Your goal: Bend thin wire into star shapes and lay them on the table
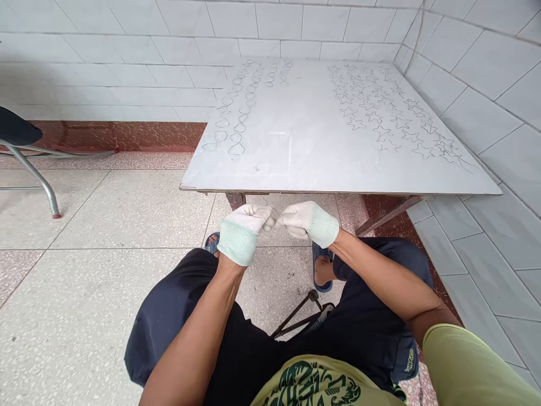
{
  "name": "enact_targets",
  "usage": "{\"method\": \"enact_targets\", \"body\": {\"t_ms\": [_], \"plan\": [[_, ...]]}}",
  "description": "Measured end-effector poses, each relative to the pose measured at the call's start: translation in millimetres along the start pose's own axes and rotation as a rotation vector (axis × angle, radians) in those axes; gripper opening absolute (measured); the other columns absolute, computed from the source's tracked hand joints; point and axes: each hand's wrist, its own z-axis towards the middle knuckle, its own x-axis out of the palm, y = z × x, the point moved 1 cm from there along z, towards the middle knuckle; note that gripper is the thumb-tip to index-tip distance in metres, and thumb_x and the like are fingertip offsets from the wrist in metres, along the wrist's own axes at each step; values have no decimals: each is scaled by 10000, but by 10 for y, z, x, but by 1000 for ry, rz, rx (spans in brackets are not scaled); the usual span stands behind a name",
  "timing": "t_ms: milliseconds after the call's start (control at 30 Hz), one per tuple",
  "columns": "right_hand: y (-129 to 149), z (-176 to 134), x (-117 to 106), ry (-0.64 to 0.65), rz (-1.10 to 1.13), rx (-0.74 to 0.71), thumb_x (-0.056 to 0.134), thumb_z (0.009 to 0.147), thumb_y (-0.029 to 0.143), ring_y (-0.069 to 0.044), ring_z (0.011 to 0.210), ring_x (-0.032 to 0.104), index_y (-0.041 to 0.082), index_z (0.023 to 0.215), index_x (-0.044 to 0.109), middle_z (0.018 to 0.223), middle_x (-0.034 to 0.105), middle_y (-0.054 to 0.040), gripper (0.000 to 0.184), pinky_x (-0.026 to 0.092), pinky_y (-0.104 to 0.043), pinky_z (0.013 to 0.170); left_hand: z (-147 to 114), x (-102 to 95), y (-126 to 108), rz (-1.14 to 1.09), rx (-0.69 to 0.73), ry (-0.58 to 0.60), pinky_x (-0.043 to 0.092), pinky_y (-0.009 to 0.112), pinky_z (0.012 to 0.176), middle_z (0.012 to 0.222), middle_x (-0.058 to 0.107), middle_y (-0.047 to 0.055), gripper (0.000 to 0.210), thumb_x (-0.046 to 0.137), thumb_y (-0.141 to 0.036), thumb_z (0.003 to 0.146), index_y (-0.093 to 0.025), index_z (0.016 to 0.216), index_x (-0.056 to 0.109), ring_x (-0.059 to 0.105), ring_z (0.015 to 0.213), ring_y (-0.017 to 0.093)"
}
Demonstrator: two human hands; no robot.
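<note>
Both hands wear white gloves with pale green cuffs and meet in front of the table's near edge, above the floor. My left hand is closed, its fingertips pinching a thin wire. Close against it, my right hand is closed too, with thumb and finger on the same wire. Only short bits of the wire show around the fingers, so its full shape is hidden. On the table beyond lie wire stars in rows at the right and figure-eight wire shapes in rows at the left.
The white tabletop stands against tiled walls, its front edge just past my hands. A folding metal stand is on the floor between my legs. At the far left is a chair with a metal leg.
</note>
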Motion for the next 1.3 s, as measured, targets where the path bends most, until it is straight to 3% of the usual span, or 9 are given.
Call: {"method": "enact_targets", "body": {"t_ms": [233, 367, 500, 600, 800, 967, 1067, 1300], "plan": [[70, -23, -134, 36, -95, -12, 747, 860, 436, -69, 364, 360, 124, 839, 760, 391, 446, 94, 313, 244, -234, 424, 127, -137, 21, 63, 45, -37, 471, 319, 575, 642, 674, 20, 339, 750, -542, 833, -213, 808, 672, 603, 587, 176], [66, -28, -127, 11, -76, -39, 737, 877, 450, -75, 362, 355, 123, 832, 755, 386, 431, 95, 331, 240, -250, 429, 158, -213, 23, 96, 48, -30, 469, 325, 566, 684, 709, 49, 393, 733, -601, 851, -211, 829, 689, 639, 622, 196], [-9, -2, -93, -23, -23, -70, 731, 889, 453, -82, 365, 355, 135, 833, 741, 394, 429, 96, 322, 259, -260, 440, 131, -170, 46, 56, 67, -9, 451, 311, 561, 809, 756, 75, 461, 700, -648, 875, -191, 933, 717, 644, 663, 187], [-45, 9, -81, -65, -41, -72, 722, 900, 478, -90, 376, 375, 155, 814, 726, 402, 458, 83, 334, 286, -267, 449, 115, -90, 60, 31, 44, 22, 445, 297, 568, 833, 746, 59, 396, 739, -572, 858, -183, 931, 719, 619, 673, 167], [35, -75, 2, -152, -235, -71, 695, 909, 485, -104, 431, 452, 186, 722, 692, 444, 536, 49, 352, 342, -264, 496, 125, -2, 27, 27, 29, 45, 437, 290, 566, 678, 620, 0, 294, 767, -470, 772, -189, 774, 680, 553, 620, 144], [118, -138, 103, -204, -401, -89, 618, 950, 397, -110, 477, 478, 217, 583, 607, 454, 541, 39, 409, 400, -268, 574, 108, -56, -42, 100, 36, 12, 451, 297, 563, 675, 650, 6, 279, 761, -463, 759, -203, 755, 662, 564, 581, 144], [106, -143, 135, -231, -511, -100, 603, 963, 386, -111, 509, 497, 223, 512, 538, 466, 538, 34, 484, 414, -271, 621, 109, -86, -79, 148, 34, 61, 455, 302, 549, 669, 669, 14, 244, 733, -434, 770, -204, 732, 658, 563, 551, 142], [-3, -126, 118, -229, -693, -267, 613, 979, 408, -157, 599, 544, 238, 676, 685, 523, 551, 35, 355, 378, -283, 630, 116, -178, -127, 170, 30, 148, 503, 315, 577, 627, 658, 10, 289, 794, -457, 727, -215, 726, 635, 602, 576, 167]]}}
